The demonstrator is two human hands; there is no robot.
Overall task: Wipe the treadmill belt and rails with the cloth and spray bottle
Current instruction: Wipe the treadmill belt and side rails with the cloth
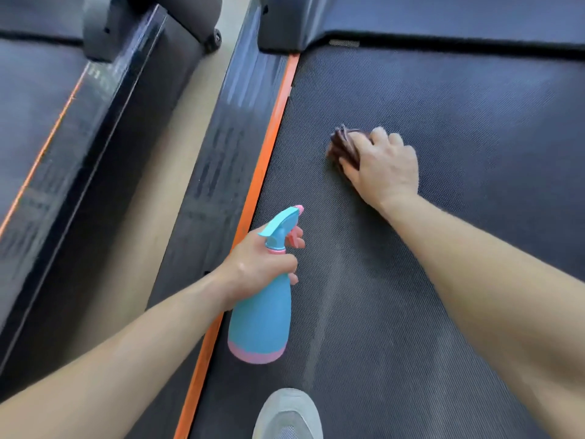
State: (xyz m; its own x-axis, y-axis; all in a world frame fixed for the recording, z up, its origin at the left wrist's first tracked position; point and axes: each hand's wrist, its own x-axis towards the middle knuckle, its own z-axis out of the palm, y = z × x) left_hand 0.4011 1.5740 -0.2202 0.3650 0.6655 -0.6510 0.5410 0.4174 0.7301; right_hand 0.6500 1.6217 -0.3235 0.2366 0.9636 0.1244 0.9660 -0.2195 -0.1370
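The dark textured treadmill belt [443, 122] fills the right half of the view. My right hand [384, 167] presses a folded dark maroon cloth [343, 147] flat on the belt, left of centre. My left hand [258, 269] grips the neck of a blue spray bottle [261, 318] with a pink base and pink trigger, held above the belt's left edge, nozzle pointing away from me. An orange strip [269, 147] borders the belt, and the dark side rail [221, 153] runs beside it.
A second treadmill [47, 122] with its own orange strip lies to the left across a beige floor gap [164, 191]. The motor cover [285, 23] rises at the belt's far end. A grey shoe [288, 413] stands on the belt at the bottom.
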